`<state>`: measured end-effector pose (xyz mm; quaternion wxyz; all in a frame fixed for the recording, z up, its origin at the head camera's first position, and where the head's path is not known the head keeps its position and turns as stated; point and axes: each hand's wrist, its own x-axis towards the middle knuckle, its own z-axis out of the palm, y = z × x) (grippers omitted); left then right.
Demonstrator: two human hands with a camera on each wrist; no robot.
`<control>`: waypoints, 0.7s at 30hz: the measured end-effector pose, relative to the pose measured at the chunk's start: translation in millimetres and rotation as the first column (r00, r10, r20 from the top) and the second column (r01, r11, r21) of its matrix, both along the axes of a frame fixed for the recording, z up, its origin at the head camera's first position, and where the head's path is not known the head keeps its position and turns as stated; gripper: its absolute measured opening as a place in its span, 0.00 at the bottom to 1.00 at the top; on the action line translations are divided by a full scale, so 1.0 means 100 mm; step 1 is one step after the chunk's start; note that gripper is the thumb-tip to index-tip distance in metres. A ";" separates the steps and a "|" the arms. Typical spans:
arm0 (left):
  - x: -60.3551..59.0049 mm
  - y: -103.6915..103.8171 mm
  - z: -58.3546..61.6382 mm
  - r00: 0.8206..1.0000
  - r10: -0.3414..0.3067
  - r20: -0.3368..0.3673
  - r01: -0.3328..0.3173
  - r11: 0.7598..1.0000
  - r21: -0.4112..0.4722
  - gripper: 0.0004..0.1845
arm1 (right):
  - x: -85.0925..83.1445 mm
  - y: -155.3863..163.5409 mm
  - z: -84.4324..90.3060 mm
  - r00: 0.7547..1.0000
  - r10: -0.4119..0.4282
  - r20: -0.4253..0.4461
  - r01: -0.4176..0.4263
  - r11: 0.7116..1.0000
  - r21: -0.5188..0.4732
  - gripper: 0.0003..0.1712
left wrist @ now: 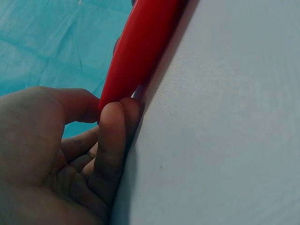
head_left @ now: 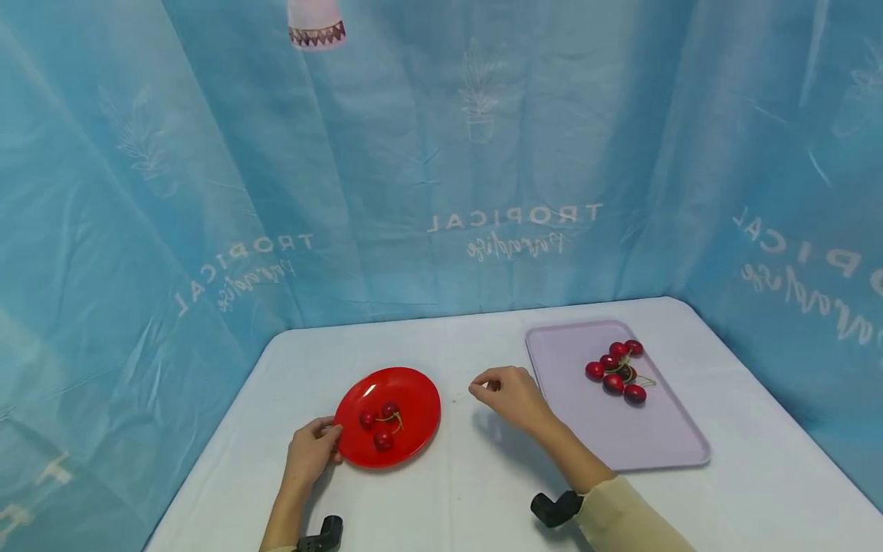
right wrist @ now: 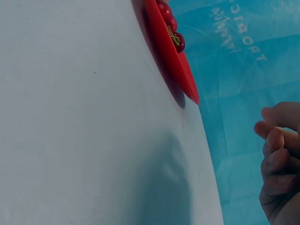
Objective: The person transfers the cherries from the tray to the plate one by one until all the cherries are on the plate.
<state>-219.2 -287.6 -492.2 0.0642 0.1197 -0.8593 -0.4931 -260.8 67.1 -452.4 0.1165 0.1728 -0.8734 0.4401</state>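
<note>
My left hand [head_left: 312, 451] pinches the near-left rim of the red plate [head_left: 417, 399], steadying it. My right hand [head_left: 509, 392] hovers between plate and lilac tray [head_left: 662, 437], fingers curled, apparently empty. I should reach right for the cherries [head_left: 616, 369] on the tray, lifting by a stem.

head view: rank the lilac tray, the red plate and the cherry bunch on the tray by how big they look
1. lilac tray, largest.
2. red plate.
3. cherry bunch, smallest.
All three lie at similar depth on the table, so the order looks safe.
</note>
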 end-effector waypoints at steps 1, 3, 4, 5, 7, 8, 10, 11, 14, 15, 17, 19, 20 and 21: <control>0.00 0.00 -0.01 1.000 0.001 -0.002 -0.001 1.000 0.003 0.21 | 0.00 0.01 0.01 1.000 0.002 -0.005 -0.002 1.000 0.004 0.03; 0.00 0.01 -0.02 1.000 0.000 -0.003 0.000 1.000 0.003 0.21 | 0.00 0.04 0.01 1.000 0.004 -0.004 -0.004 1.000 0.016 0.02; 0.01 0.01 -0.02 1.000 0.001 -0.003 -0.001 1.000 0.008 0.21 | 0.00 0.06 0.02 1.000 0.007 -0.003 -0.007 1.000 0.019 0.02; 0.01 0.01 -0.03 1.000 0.001 -0.002 -0.001 1.000 0.009 0.21 | 0.01 0.08 0.01 1.000 0.008 0.002 -0.008 1.000 0.017 0.02; 0.02 0.00 -0.03 1.000 0.003 0.004 -0.003 1.000 0.005 0.21 | 0.02 0.13 0.01 1.000 0.007 0.014 -0.007 1.000 0.011 0.03; 0.02 0.00 -0.04 1.000 0.005 0.008 -0.005 1.000 0.002 0.21 | 0.01 0.17 0.00 1.000 0.003 0.016 -0.003 1.000 0.010 0.03; 0.03 0.00 -0.04 1.000 0.007 0.011 -0.007 1.000 0.003 0.21 | 0.02 0.24 0.00 1.000 -0.010 0.020 0.010 1.000 0.004 0.03; 0.03 -0.01 -0.04 1.000 0.008 0.008 -0.008 1.000 -0.002 0.21 | 0.02 0.28 0.01 1.000 -0.019 0.022 0.019 1.000 -0.002 0.03; 0.02 0.00 -0.04 1.000 0.004 0.000 -0.004 1.000 -0.004 0.21 | 0.02 0.40 0.03 0.998 -0.050 0.025 0.050 0.999 -0.003 0.04; 0.02 0.00 -0.04 1.000 0.002 -0.001 -0.002 1.000 -0.003 0.21 | 0.02 0.44 0.04 0.998 -0.060 0.031 0.060 0.998 -0.003 0.04; 0.01 0.01 -0.03 1.000 0.001 -0.005 -0.001 1.000 -0.002 0.21 | 0.01 0.50 0.05 0.997 -0.074 0.037 0.074 0.997 0.005 0.05; 0.01 0.01 -0.03 1.000 -0.001 -0.005 0.001 1.000 0.008 0.21 | 0.00 0.56 0.04 0.996 -0.084 0.037 0.083 0.996 0.015 0.05; 0.01 0.00 -0.03 1.000 -0.002 -0.005 0.002 1.000 0.012 0.21 | -0.01 0.58 0.04 0.996 -0.085 0.039 0.084 0.996 0.014 0.06; 0.01 0.00 -0.03 1.000 -0.003 -0.005 0.003 1.000 0.017 0.21 | -0.01 0.60 0.03 0.996 -0.086 0.037 0.085 0.996 0.018 0.06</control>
